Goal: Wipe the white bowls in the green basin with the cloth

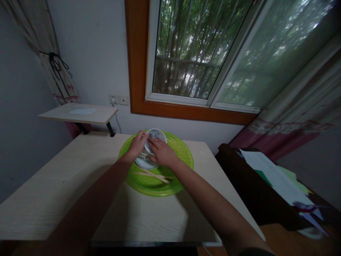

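A round green plastic basket (181,149) sits on the far middle of a light wooden table (66,177). Inside it stands a white bowl (157,134), resting on a white dish (146,164). My left hand (137,144) curls around the bowl's left rim. My right hand (161,152) lies over the bowl's front with fingers pressed on it. A pair of wooden chopsticks (153,175) lies in the basket just below both hands.
A small raised side table (80,113) with a paper on it stands at the back left. A dark desk (255,185) with papers (277,177) is on the right. A window (202,53), curtains and a wall socket (118,99) are behind.
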Motion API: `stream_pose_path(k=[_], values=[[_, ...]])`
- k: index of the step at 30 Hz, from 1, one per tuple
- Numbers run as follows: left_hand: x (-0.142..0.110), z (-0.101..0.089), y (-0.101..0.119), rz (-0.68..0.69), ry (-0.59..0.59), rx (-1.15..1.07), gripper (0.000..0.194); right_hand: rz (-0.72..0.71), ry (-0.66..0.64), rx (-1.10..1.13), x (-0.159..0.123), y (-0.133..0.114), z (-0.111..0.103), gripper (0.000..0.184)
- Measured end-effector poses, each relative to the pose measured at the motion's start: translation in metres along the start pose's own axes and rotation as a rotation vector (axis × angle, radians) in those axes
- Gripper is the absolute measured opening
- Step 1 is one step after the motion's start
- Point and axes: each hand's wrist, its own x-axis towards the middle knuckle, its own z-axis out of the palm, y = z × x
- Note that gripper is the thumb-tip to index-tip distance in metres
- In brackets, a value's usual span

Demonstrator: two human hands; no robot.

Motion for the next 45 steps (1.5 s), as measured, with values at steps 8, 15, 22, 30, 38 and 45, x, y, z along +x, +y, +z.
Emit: stream_pose_path(k=[8,15,22,30,38,45], values=[[-0.001,0.000,0.001,-0.014,0.018,0.015,0.024,0.175,-0.002,-0.121,0.001,-0.005,-0.007,0.077],[0.000,-0.002,0.000,-0.009,0.067,0.055,0.025,0.194,-0.048,-0.138,0.003,-0.006,-0.013,0.048],[0.000,-0.004,0.003,-0.029,0.066,0.068,0.026,0.086,-0.068,-0.103,0.002,-0.001,-0.006,0.031],[0.000,-0.002,0.001,0.004,0.041,0.032,0.027,-0.023,-0.024,-0.038,0.000,0.004,0.000,0.027],[-0.001,-0.001,0.001,0.006,0.002,0.019,0.024,-0.060,0.006,0.043,-0.001,-0.001,-0.003,0.031],[-0.001,0.000,-0.002,0.052,-0.012,-0.008,0.024,-0.095,0.041,0.157,-0.004,-0.002,-0.005,0.043]])
